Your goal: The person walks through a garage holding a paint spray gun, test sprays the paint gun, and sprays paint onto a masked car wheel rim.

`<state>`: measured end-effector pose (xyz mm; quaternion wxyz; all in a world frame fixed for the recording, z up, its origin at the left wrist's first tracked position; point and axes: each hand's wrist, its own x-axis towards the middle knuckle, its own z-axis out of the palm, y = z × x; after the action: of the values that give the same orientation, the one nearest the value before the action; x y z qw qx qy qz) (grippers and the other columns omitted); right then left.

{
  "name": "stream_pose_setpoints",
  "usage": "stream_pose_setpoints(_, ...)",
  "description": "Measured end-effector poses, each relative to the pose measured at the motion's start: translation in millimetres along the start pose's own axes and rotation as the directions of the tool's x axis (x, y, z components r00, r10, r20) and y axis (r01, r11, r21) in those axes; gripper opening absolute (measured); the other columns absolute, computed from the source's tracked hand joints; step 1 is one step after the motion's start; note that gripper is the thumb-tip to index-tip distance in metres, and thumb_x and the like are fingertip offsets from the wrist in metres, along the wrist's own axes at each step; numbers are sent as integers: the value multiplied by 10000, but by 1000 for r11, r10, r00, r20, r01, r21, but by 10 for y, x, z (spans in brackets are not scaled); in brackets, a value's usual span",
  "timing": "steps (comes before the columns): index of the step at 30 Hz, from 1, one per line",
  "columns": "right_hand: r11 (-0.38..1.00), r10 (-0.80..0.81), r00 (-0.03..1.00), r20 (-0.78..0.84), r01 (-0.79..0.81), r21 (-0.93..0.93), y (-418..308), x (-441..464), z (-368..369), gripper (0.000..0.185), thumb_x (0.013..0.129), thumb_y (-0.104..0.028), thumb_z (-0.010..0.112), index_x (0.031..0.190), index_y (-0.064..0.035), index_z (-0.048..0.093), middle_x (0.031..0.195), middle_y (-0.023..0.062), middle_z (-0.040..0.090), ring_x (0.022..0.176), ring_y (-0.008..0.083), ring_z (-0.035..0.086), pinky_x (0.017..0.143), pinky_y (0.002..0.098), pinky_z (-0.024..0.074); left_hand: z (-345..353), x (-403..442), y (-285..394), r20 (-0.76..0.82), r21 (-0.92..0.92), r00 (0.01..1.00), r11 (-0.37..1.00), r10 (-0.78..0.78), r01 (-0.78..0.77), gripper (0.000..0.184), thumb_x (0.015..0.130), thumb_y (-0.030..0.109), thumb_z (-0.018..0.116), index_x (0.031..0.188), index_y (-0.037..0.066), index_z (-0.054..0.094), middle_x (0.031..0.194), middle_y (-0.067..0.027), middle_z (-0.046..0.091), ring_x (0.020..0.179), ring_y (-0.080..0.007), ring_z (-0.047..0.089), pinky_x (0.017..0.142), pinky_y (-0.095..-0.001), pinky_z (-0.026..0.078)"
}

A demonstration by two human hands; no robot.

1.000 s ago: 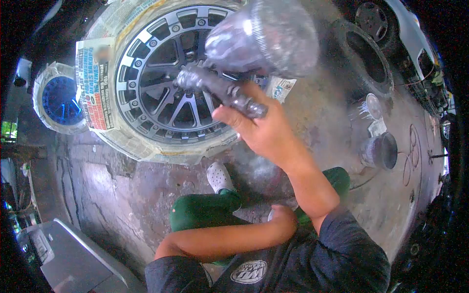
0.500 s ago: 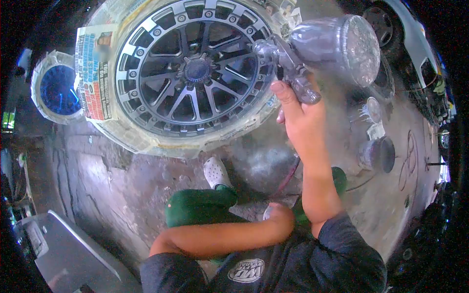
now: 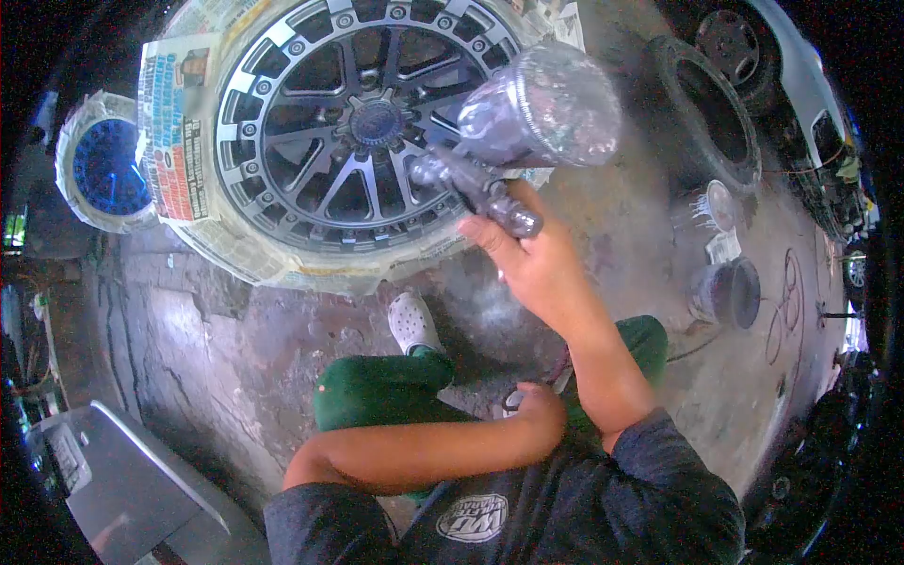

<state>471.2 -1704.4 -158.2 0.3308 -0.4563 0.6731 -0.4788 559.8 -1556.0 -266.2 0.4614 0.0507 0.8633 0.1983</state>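
My right hand (image 3: pixel 539 261) is wrapped round a spray gun (image 3: pixel 476 191), its thumb at the back of the gun. A cloudy plastic paint cup (image 3: pixel 541 108) sits on the gun and leans to the right. The gun's front end is over the lower right spokes of a grey alloy wheel (image 3: pixel 377 122), whose tyre is covered with newspaper (image 3: pixel 179 127) and masking tape. Across my lap lies my left forearm, with my left hand (image 3: pixel 541 419) bent near my right knee. Its fingers are mostly hidden, so I cannot tell what they hold.
A second masked wheel (image 3: pixel 113 169) lies at the far left. On the right are a bare tyre (image 3: pixel 706 113), a round bristly object (image 3: pixel 718 207) and a paint-stained can (image 3: pixel 727 294). A grey panel (image 3: pixel 141 480) is at lower left, and a car (image 3: pixel 791 56) stands at upper right.
My right hand has swung the spray gun left and a little nearer to me, from the wheel's right rim to over its lower right spokes. My left arm has stayed almost still.
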Motion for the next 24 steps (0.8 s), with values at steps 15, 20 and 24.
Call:
stream_pose_setpoints(15,989,66,995,-74,-75,-131,212,-200,-7,471,920,-443,696,1191,-75,583,881,237,697,805,470,665,659,482,517,-61,-142,-51,-27,32,999,999,42,-41,432,892,264,649,1255,31,680,1310,-202,641,1177,-390,618,945,-619,464)
stream_pose_setpoints(20,993,86,996,4,-86,-76,270,-253,37,457,925,-424,696,1188,-70,580,860,226,697,794,458,672,647,478,517,57,-2,8,-50,75,999,997,-1,5,426,886,282,658,1240,49,695,1300,-191,650,1168,-386,624,924,-631,472)
stream_pose_setpoints(24,998,47,993,-112,-51,-33,417,-191,-26,429,928,-401,703,1159,-58,589,846,212,700,759,438,679,631,454,518,115,28,29,-62,47,998,998,-29,32,423,895,273,653,1252,48,687,1299,-181,654,1167,-383,627,951,-638,453)
